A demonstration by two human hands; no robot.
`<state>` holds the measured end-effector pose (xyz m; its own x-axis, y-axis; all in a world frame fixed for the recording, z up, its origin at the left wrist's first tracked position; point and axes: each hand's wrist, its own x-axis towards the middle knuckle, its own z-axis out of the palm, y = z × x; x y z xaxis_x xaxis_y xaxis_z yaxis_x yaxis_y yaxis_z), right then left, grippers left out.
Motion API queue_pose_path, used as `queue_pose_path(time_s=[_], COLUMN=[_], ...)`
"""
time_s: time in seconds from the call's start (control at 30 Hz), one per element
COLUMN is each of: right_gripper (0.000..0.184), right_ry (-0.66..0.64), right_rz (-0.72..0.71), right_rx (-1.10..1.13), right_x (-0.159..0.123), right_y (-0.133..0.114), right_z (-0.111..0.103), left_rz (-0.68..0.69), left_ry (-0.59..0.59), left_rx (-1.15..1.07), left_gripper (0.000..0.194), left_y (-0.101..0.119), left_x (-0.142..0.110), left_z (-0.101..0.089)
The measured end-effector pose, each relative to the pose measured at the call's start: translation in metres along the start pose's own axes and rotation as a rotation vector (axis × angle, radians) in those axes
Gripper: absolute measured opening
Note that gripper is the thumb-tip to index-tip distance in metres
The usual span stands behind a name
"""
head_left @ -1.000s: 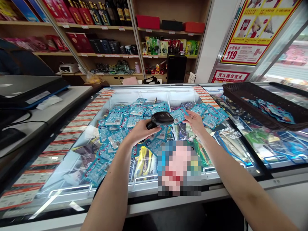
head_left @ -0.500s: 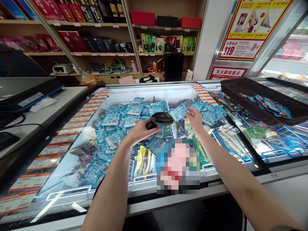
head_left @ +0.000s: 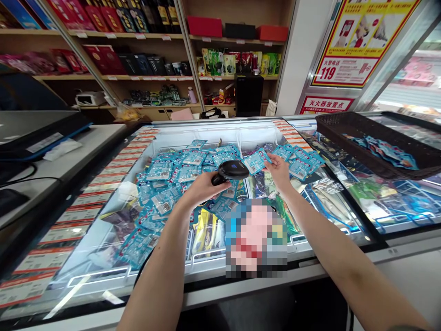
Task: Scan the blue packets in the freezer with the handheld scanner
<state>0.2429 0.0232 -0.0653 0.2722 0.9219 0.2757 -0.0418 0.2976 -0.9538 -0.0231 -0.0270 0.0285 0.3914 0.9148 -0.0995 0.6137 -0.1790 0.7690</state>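
Note:
My left hand (head_left: 206,187) is wrapped round the handle of a black barcode scanner (head_left: 233,170), its head turned to the right. Between thumb and fingers, my right hand (head_left: 278,169) pinches the edge of a blue packet (head_left: 257,161) with white print, just right of the scanner head. Many more blue packets (head_left: 160,170) lie heaped on the glass top, left of and beyond the scanner. A smaller group of blue packets (head_left: 299,166) is spread to the right of my right hand. A pixelated patch hides something below, between my forearms.
Under the glass of the chest freezer (head_left: 241,287) are bagged goods. Price labels (head_left: 82,212) run along its left side. A dark basket (head_left: 367,158) with blue packets stands at the right. Stocked shelves (head_left: 155,34) rise behind; a counter with a dark device (head_left: 37,131) is at the left.
The scanner head has tilted slightly, and a small blue mark now shows on its top. My left hand has shifted a little to the right. The right hand and its packet are nearly still.

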Motion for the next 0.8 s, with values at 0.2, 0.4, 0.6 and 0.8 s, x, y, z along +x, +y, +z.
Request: queue_pose_path(time_s=[0.2,0.4,0.6,0.8], right_gripper=[0.05,0.049,0.042,0.036], right_ry=[0.017,0.21,0.379,0.512], right_rz=[-0.051,-0.18,-0.235,-0.185], right_rx=[-0.032,-0.264,-0.695,-1.177], right_x=[0.0,0.009,0.026,0.022], right_y=[0.0,-0.009,-0.016,-0.015], right_z=[0.0,-0.023,-0.072,-0.088], left_rz=[0.006,-0.015,-0.024,-0.029], left_ry=[0.032,0.174,0.342,0.474], left_rx=[-0.008,0.017,0.046,0.146], left_gripper=[0.039,0.045,0.048,0.05], left_y=[0.002,0.0,-0.011,-0.021], left_x=[-0.001,0.0,0.005,0.011], left_z=[-0.001,-0.003,-0.007,-0.008])
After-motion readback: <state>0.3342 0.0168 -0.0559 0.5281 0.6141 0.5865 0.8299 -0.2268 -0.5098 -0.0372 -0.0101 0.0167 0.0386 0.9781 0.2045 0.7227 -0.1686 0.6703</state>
